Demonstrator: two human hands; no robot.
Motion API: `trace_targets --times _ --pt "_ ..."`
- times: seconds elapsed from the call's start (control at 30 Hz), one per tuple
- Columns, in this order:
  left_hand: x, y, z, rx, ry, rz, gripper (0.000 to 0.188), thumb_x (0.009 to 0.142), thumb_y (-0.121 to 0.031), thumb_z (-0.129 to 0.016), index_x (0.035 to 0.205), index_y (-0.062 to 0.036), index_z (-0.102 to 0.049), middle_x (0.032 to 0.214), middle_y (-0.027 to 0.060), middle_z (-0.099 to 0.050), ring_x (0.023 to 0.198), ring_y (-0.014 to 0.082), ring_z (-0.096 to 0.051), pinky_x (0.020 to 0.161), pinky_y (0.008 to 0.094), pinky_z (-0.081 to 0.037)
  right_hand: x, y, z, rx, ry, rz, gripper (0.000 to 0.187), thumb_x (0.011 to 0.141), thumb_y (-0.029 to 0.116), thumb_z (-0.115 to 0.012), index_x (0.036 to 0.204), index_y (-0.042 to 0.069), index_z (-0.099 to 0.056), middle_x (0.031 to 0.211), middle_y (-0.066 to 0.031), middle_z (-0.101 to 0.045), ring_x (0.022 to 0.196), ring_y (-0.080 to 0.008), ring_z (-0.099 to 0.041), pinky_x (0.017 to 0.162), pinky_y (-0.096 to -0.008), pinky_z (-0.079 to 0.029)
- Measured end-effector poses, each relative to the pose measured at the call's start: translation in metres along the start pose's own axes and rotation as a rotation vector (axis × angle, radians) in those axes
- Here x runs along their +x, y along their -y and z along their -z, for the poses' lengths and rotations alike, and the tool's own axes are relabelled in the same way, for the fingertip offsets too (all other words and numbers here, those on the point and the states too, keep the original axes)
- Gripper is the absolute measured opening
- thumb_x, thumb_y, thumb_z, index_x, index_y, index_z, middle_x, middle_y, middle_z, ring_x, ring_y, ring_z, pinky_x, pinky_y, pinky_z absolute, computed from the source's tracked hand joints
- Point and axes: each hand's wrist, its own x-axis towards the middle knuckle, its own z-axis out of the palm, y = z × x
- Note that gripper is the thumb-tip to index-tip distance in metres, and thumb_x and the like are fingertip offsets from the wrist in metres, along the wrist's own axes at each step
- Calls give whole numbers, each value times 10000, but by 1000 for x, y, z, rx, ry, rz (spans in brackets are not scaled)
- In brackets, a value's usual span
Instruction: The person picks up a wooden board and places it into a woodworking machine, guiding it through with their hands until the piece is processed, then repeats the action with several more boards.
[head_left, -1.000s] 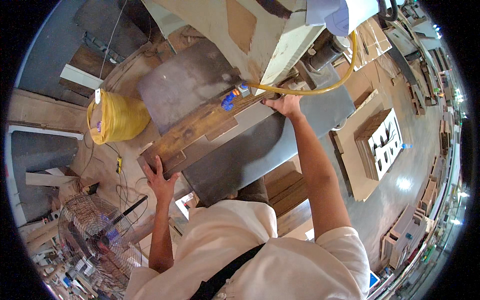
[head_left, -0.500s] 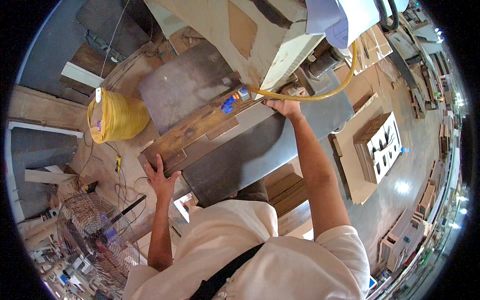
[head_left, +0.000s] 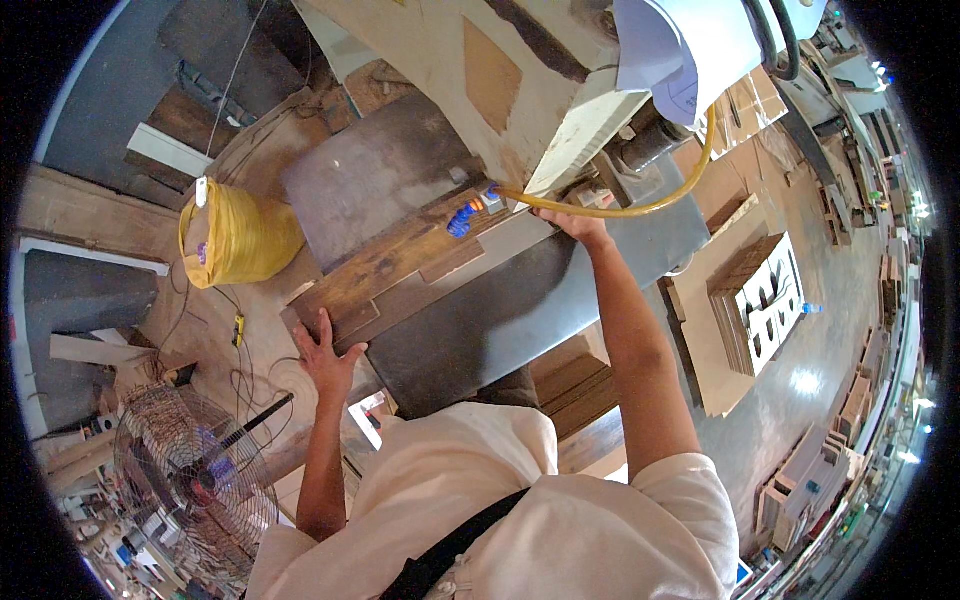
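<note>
A long dark wooden plank [head_left: 400, 262] lies across the grey metal table [head_left: 500, 315] of a woodworking machine. My left hand [head_left: 325, 355] rests flat with spread fingers on the plank's near end. My right hand [head_left: 580, 225] reaches to the plank's far end, just under a yellow hose [head_left: 630, 208] and the machine's pale housing [head_left: 560, 130]; its fingers are hidden. A small blue part [head_left: 460, 220] sits on the plank near that hand.
A yellow sack [head_left: 235, 235] stands on the floor to the left, and a wire-guard fan [head_left: 190, 480] is at the lower left. Cables and wood offcuts litter the floor there. Stacked cut boards [head_left: 760, 300] lie to the right.
Both hands stay at the plank's two ends. The left hand's fingers have shifted slightly on the near end, and the view has dropped a little.
</note>
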Motion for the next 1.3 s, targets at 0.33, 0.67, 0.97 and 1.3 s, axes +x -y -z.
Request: trace_targets --times 0.33,0.67,0.97,1.3 --pt "2 -8 -1 -33 9 11 1035 647 -486 -793 1495 -310 -227 1510 309 -109 1409 445 -126 1035 643 -197 -49 9 -45 185 112 -31 709 880 511 -581 1468 401 -200 1152 25 -517 913 -190 -589 739 -419 -553" --pt "2 -12 0 5 34 47 1009 665 -502 -774 1494 -305 -233 1509 296 -111 1396 445 -165 1013 645 -223 -55 11 -57 105 54 -41 728 806 751 -397 1435 391 -326 1531 25 -280 1422 -273 -206 1005 -769 11" --pt "2 -13 -1 8 5 15 1001 670 -497 -773 1493 -306 -236 1509 292 -121 1392 440 -182 993 631 -251 -38 -5 -36 -18 45 -30 748 821 696 -449 1413 241 -398 1464 0 -396 1357 -277 -340 1047 -694 -78" --pt "5 -27 4 8 49 61 1008 659 -448 -794 1491 -296 -246 1507 302 -125 1401 434 -160 1024 600 -251 -6 -34 -5 68 -58 165 357 906 516 -481 1127 256 -585 846 -57 -520 732 -333 -547 579 -672 -449"
